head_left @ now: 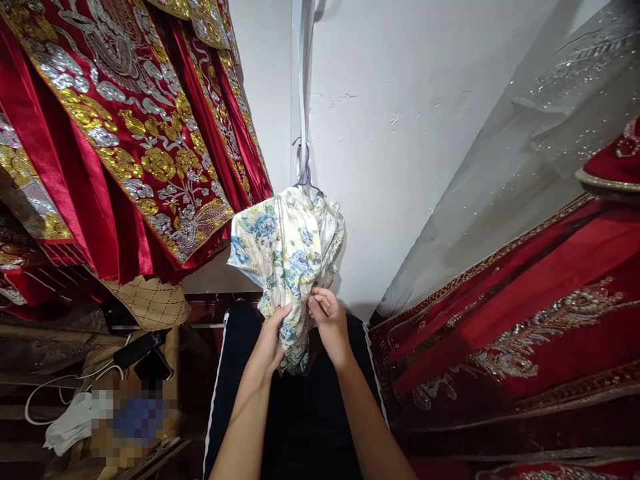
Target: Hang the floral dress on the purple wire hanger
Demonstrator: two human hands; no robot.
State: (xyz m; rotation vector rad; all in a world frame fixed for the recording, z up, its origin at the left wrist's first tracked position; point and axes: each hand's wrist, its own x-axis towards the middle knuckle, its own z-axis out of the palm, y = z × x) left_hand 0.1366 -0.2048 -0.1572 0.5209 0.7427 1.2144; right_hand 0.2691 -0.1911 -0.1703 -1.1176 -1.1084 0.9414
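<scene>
White wall behind, red embroidered robes [125, 133] hanging either side. From the head view, I have the floral garment [285, 260] on its hanger [306, 175]; left hand [273, 343] grips its hem, right hand [327, 320] pinches the edge. I judge I'm fastening it; next needs both edges aligned.

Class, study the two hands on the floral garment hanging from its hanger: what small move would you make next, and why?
Probably draw the bunched fabric downward to straighten it. Both the left hand and right hand pinch the floral garment at its lower edge, and it hangs crumpled on the hanger.
</scene>
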